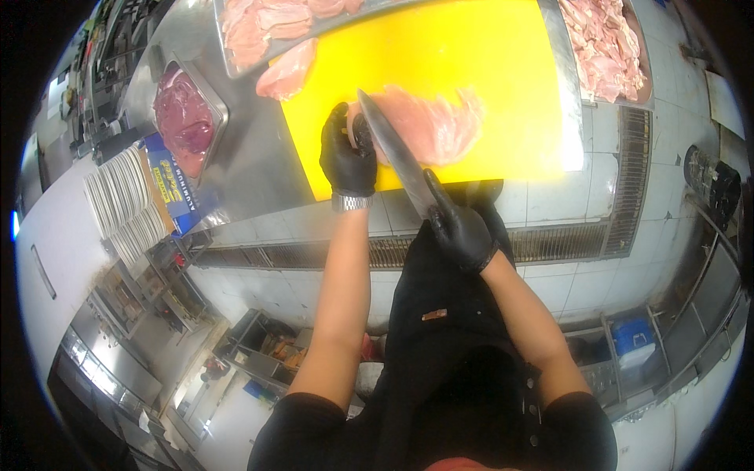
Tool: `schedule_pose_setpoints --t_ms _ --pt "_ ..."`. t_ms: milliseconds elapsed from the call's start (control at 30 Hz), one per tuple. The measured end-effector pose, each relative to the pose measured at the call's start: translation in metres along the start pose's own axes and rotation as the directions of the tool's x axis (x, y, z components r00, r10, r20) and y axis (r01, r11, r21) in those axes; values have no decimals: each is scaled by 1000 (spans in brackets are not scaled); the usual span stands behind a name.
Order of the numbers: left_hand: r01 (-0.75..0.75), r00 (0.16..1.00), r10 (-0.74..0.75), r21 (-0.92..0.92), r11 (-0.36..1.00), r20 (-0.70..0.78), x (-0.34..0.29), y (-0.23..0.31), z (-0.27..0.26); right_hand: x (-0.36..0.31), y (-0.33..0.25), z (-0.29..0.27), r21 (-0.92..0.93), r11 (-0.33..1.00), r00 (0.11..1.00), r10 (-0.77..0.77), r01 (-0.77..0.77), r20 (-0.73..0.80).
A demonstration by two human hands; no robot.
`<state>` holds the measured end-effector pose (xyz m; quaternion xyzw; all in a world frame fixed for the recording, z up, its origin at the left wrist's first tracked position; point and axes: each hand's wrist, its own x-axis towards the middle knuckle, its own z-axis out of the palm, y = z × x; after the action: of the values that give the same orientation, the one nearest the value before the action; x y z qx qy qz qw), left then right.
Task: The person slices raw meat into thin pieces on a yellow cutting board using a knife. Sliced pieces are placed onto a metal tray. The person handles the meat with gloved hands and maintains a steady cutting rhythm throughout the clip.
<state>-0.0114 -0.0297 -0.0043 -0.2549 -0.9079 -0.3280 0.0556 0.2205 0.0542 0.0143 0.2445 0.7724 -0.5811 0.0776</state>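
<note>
A large piece of pale pink raw chicken breast [440,125] lies spread flat on a yellow cutting board [503,55]. My left hand [349,161], in a black glove with a metal watch at the wrist, grips the left end of the meat with its fingers bent. In my right hand [463,235], also gloved in black, is the handle of a long kitchen knife [390,145]. The blade points up and to the left, lying along the meat right beside my left fingers. Another chicken breast [289,72] rests at the board's upper left corner.
A metal tray [234,72] of chicken pieces stands behind the board. Another tray [646,55] of chicken is at the far right. At left are a pan [222,119] of dark red meat, a blue box [174,188] and stacked white plates [118,200].
</note>
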Motion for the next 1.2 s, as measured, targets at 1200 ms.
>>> schedule_pose_setpoints --t_ms 1200 --pt "-361 932 348 166 918 103 -8 -20 0 4 -11 8 -12 999 999 43 -43 19"
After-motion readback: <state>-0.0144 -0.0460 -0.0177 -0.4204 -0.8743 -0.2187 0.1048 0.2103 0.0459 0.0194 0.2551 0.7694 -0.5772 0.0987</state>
